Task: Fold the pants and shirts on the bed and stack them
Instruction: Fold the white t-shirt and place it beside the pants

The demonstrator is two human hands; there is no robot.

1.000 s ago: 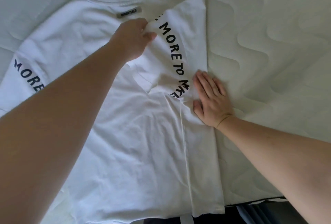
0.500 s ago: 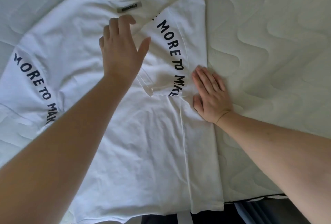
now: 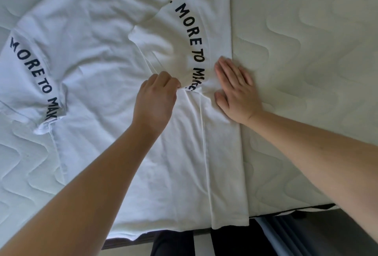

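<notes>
Quilted mattress [image 3: 306, 51] bears shirt [image 3: 102, 71]; left hand [image 3: 155, 100] seemingly pinches sleeve [image 3: 184, 51], right hand [image 3: 235, 90] flat beside.

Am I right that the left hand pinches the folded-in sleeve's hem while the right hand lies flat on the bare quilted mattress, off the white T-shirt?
Not quite: the head view shows the right hand flat on the white T-shirt, along its folded edge. The left hand does pinch the sleeve's hem.

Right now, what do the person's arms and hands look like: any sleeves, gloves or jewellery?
Both forearms are bare as far as the frame shows, with no sleeves in view. The left hand and right hand wear no gloves, and no rings, watch or bracelet are visible.
</notes>
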